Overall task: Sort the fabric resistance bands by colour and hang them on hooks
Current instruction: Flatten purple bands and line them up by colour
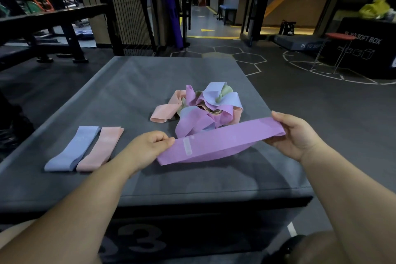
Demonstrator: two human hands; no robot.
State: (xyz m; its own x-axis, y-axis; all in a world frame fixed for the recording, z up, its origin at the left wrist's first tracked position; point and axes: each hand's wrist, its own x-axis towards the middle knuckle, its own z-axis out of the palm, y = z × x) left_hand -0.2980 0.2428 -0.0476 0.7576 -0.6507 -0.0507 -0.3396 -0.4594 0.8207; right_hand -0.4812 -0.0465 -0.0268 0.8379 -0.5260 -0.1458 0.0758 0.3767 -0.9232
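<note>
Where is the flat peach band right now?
Head view: the flat peach band lies left on the grey box top, beside the flat blue band, just left of the left hand pinching the purple band.

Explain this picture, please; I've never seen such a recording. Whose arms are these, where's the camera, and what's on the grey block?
There is no machine here. The single picture comes from a wide-angle camera worn on a person's head, looking forward and down, so the two bare arms are that person's own. The left hand and right hand each hold one end of a purple band, a fabric resistance loop, held stretched above a grey padded box. On the box, at the left, a blue band and a peach band lie flat side by side. Behind the held band sits a tangled pile of purple, blue, peach and pale green bands, not yet sorted.
</note>
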